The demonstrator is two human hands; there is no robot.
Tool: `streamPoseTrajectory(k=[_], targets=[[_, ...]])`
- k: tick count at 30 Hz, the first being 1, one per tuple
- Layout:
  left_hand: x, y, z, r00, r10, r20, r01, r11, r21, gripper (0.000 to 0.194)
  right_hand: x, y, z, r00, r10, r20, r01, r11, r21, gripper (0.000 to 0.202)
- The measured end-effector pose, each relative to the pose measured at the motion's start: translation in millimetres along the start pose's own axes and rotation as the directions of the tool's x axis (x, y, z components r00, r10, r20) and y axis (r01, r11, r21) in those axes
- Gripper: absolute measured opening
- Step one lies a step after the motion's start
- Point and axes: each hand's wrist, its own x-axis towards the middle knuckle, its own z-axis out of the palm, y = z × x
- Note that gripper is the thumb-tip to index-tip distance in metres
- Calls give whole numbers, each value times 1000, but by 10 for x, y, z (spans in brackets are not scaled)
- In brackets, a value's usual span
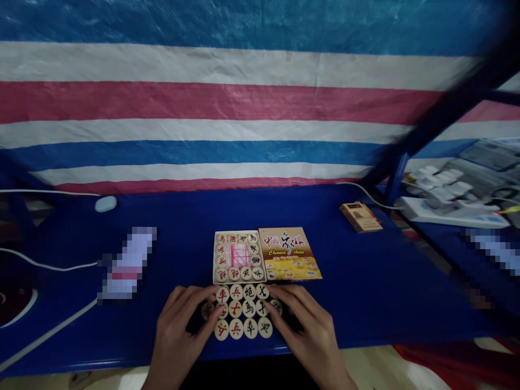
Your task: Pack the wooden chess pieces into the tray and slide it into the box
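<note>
Several round Chinese chess pieces, marked in red and black, lie face up in three rows on the blue table. My left hand rests at the left side of the rows, its thumb and index finger apart and touching the end pieces. On the right side, my right hand touches the end pieces with its fingers spread. One more piece shows partly within the curve of each hand. Just beyond the rows sits an open square box, with pieces around its edge and a folded plastic-looking packet in its middle.
The printed box lid lies right of the box. A cigarette pack is farther right, near a power strip with plugs. At left are a blurred-out phone, a white earbud case and cables. Striped sheeting hangs behind.
</note>
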Motion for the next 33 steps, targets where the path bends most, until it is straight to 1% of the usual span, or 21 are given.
streamPoseTrajectory(k=[3, 7, 9, 11, 13, 15, 17, 18, 20, 23, 25, 27, 30, 33], targets=[[-14, -12, -37, 998, -68, -19, 67, 997, -38, 25, -6, -12, -30, 999, 36, -4, -36, 999, 19, 29], [2, -51, -108, 979, -182, -89, 171, 978, -121, 15, 46, -36, -63, 996, 90, -27, -89, 995, 46, 23], [78, -57, -141, 967, -229, -110, 212, 967, -143, 14, 112, -60, -61, 992, 112, -64, -109, 993, 53, 20], [213, -49, -165, 967, -239, -84, 225, 964, -143, 14, 206, -86, -48, 988, 130, -79, -126, 990, 60, 18], [392, -37, -174, 981, -196, -16, 192, 972, -137, 15, 325, -104, -35, 990, 127, -55, -124, 991, 51, 17], [593, -32, -162, 993, -112, 48, 117, 987, -106, 14, 473, -103, -35, 996, 91, -13, -91, 996, 18, 18], [796, -45, -131, 993, -35, 109, 40, 998, -44, 15, 653, -74, -51, 998, 36, 55, -35, 999, -18, 19], [893, -57, -110, 991, -8, 131, 10, 1000, -16, 16, 754, -49, -63, 994, 7, 106, -4, 1000, -28, 20], [1068, -88, -64, 985, 15, 174, -26, 998, 65, 17, 962, 18, -80, 978, -27, 207, 39, 998, -55, 21], [1255, -134, 11, 969, -4, 246, -49, 977, 208, 17, 1235, 136, -50, 955, -74, 288, 129, 976, -178, 22], [1317, -161, 65, 963, -13, 271, -59, 965, 254, 17, 1341, 207, 18, 942, -101, 319, 179, 958, -226, 22], [1334, -190, 117, 959, -10, 283, -69, 960, 270, 16, 1373, 261, 105, 938, -111, 327, 195, 952, -237, 22], [1314, -236, 170, 954, 1, 299, -91, 953, 288, 17, 1326, 310, 213, 940, -111, 324, 197, 948, -249, 23], [1289, -275, 178, 946, 10, 324, -107, 953, 282, 16, 1268, 335, 253, 940, -108, 323, 195, 948, -252, 24]])
